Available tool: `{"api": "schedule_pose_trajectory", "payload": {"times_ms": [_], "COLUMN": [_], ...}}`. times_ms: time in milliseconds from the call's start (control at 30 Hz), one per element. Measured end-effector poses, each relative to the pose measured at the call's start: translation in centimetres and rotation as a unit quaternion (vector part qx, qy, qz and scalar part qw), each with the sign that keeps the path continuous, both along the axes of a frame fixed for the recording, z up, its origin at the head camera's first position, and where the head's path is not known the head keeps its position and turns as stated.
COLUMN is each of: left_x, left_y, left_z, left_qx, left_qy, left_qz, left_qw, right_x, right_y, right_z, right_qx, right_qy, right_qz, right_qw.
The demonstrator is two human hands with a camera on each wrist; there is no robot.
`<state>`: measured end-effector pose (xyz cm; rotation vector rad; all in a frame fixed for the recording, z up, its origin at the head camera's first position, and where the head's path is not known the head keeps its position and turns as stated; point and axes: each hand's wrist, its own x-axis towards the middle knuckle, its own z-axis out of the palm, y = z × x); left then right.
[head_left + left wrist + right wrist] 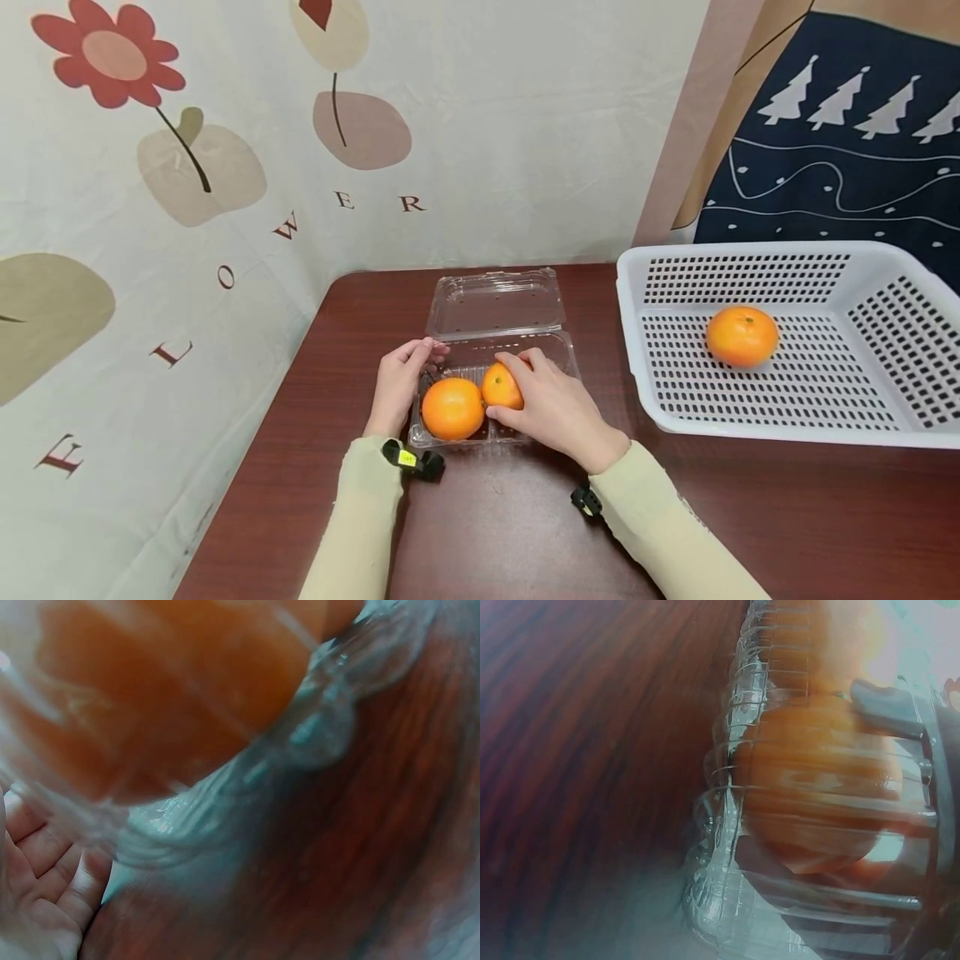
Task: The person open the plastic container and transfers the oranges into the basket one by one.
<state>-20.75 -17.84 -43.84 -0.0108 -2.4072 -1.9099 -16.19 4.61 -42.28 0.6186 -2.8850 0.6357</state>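
Clasping an orange [500, 385] in right hand [553, 408] inside clear container [480, 350] — likely firm, slick, best cupped round the sides — with grip of left hand [399, 383] impossible to tell

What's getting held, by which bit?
The right hand holds the right orange in the clear box by its near and far sides. Whether the left hand grips is unclear.
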Motion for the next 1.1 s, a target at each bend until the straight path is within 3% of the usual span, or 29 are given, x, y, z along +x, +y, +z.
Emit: {"api": "schedule_pose_trajectory", "payload": {"times_ms": [300,533,1100], "left_x": [0.1,-1.3,-1.3], "left_y": [0.1,-0.7,-0.7], "left_z": [0.2,-2.4,-2.4], "left_qx": [-0.001,-0.001,0.000], "left_qy": [0.002,0.018,0.018], "left_qz": [-0.003,0.008,0.013], "left_qw": [1.0000,0.9998,0.9998], "right_x": [0.1,0.0,0.0], "right_y": [0.0,-0.1,-0.1], "right_z": [0.1,0.1,0.1], "right_qx": [0.010,0.011,0.000], "right_qy": [-0.014,-0.016,-0.004], "right_qz": [-0.005,-0.005,0.016], "right_qw": [0.9998,0.9998,0.9999]}}
